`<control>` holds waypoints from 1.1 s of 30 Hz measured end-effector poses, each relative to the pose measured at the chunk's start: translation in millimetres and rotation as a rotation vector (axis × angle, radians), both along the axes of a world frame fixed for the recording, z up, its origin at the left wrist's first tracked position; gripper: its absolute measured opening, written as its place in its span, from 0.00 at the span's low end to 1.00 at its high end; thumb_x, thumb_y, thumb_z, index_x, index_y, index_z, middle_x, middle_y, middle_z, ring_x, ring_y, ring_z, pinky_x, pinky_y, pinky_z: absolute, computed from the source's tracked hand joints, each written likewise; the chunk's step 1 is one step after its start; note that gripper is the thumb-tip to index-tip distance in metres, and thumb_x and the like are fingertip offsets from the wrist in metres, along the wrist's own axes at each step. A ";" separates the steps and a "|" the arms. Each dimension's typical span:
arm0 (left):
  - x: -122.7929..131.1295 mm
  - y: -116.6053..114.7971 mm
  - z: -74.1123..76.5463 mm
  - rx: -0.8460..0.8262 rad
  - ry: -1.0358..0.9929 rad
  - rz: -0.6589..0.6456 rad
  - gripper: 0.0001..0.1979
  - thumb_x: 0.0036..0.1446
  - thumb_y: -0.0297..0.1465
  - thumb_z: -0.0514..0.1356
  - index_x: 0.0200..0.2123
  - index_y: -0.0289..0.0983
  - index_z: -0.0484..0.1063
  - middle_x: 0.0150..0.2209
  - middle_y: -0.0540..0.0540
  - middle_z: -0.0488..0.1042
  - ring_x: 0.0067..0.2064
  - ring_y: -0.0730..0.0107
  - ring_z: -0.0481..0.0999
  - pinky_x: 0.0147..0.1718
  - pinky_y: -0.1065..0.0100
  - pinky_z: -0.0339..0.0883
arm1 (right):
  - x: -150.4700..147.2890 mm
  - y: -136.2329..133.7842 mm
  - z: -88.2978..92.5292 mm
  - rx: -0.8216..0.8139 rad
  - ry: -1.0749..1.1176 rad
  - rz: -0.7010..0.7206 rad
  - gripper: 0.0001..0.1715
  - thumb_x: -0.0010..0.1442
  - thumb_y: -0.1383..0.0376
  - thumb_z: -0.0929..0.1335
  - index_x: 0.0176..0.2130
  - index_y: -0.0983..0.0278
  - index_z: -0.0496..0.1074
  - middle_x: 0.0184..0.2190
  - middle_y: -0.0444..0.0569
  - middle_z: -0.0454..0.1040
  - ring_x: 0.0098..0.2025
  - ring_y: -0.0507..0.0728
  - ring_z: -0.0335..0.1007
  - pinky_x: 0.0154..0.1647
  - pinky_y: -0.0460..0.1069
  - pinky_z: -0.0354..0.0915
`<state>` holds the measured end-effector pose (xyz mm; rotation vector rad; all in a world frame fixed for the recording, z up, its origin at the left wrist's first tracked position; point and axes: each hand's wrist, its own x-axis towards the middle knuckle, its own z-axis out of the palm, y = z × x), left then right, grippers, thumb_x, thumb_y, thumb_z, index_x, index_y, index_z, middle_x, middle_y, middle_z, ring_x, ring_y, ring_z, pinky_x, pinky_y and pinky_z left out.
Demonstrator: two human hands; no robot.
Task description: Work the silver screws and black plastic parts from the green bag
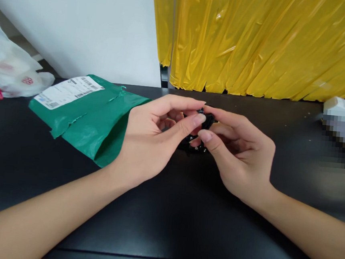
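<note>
A small black, shiny, crumpled bundle is pinched between my two hands above the dark table. White specks show on its surface, but my fingers cover much of it and its kind is unclear. My left hand grips it with thumb and forefinger from the left. From the right, my right hand closes thumb and fingers on the same bundle, the two sets of fingertips nearly touching. Behind my left hand lies a green plastic mailer bag, its mouth gaping toward me and a white shipping label on top.
A white plastic bag with a red strip sits at the far left. Yellow plastic sheeting hangs behind the black table, beside a white panel. At the right edge lies a white, partly pixelated object.
</note>
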<state>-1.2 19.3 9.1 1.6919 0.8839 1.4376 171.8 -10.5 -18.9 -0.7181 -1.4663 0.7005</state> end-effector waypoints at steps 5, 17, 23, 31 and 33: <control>1.3 -0.8 -3.7 -0.024 0.005 0.025 0.03 0.64 0.34 0.76 0.40 0.44 0.88 0.41 0.49 0.86 0.40 0.64 0.86 0.37 0.67 0.82 | 2.1 -1.3 1.0 -0.020 -0.001 -0.018 0.22 0.69 0.70 0.78 0.58 0.52 0.80 0.33 0.37 0.85 0.34 0.52 0.85 0.41 0.49 0.85; 3.7 -3.3 -2.8 -0.023 -0.022 -0.018 0.06 0.66 0.30 0.74 0.34 0.42 0.83 0.38 0.51 0.84 0.37 0.70 0.83 0.36 0.67 0.79 | 1.6 1.1 -5.4 0.045 -0.021 -0.026 0.23 0.69 0.73 0.76 0.58 0.51 0.84 0.43 0.39 0.89 0.35 0.50 0.86 0.42 0.47 0.86; -2.4 -8.2 -7.8 0.200 0.184 0.107 0.06 0.72 0.35 0.70 0.38 0.45 0.83 0.42 0.49 0.84 0.42 0.65 0.81 0.39 0.62 0.77 | 2.4 -1.4 -9.3 0.096 -0.068 -0.062 0.26 0.71 0.72 0.75 0.62 0.49 0.82 0.52 0.40 0.89 0.39 0.51 0.87 0.46 0.49 0.87; -3.1 -10.4 -7.0 0.289 0.237 0.166 0.07 0.73 0.37 0.69 0.39 0.46 0.84 0.43 0.48 0.84 0.45 0.62 0.81 0.43 0.59 0.76 | 1.0 -5.1 -11.6 0.122 -0.109 -0.114 0.28 0.71 0.72 0.75 0.63 0.46 0.81 0.57 0.40 0.87 0.44 0.54 0.88 0.53 0.54 0.87; -2.9 -10.9 -6.5 0.290 0.237 0.170 0.08 0.73 0.38 0.68 0.38 0.46 0.83 0.42 0.48 0.83 0.44 0.61 0.81 0.42 0.59 0.77 | 0.4 -5.8 -11.8 0.136 -0.124 -0.130 0.28 0.71 0.72 0.75 0.63 0.45 0.81 0.57 0.40 0.87 0.44 0.56 0.88 0.54 0.56 0.88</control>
